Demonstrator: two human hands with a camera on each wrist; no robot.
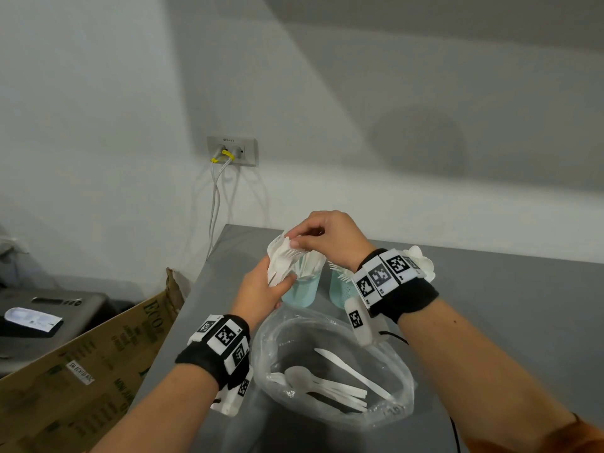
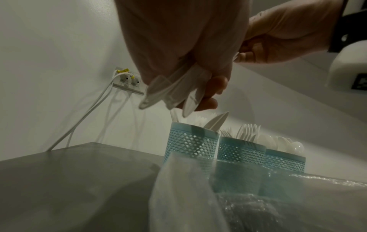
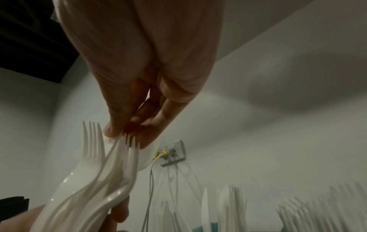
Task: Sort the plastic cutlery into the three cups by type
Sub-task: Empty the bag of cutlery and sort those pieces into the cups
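Observation:
My left hand grips a bunch of white plastic cutlery by the handles, just above the leftmost cup. Their ends stick out below my left hand in the left wrist view. My right hand pinches the tines of a fork at the top of that bunch. Three teal mesh cups stand in a row: the knife cup, the fork cup and the spoon cup. In the head view my right wrist hides most of the spoon cup.
A clear plastic bag lies open on the grey table in front of the cups, with a knife and spoons inside. A cardboard box stands left of the table. A wall socket with cables sits behind.

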